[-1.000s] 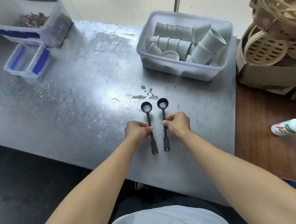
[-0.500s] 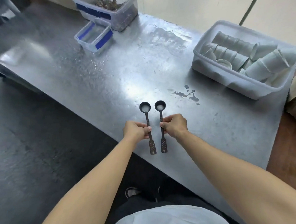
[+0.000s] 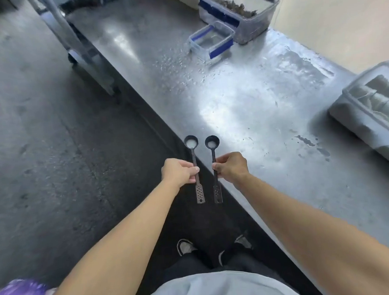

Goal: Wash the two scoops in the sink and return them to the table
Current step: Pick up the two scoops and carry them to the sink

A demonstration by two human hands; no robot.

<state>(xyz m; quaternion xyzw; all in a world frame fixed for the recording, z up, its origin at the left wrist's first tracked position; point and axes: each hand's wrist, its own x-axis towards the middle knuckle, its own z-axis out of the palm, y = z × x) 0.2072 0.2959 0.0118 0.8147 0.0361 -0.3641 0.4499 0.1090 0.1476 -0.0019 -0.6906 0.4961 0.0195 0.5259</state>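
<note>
Left grip and right grip each pinch a black long-handled plastic scoop, wet steel counter beyond

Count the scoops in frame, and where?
2. The left scoop is pinched by the left hand; the right scoop by the right hand. Both are held side by side at the table edge. None seem hidden.

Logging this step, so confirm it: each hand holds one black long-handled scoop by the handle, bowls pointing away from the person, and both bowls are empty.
Not quite. The head view shows the left hand and right hand each holding one black long-handled scoop by the handle, bowls pointing away, but the bowls are not empty: each holds something whitish.
</note>
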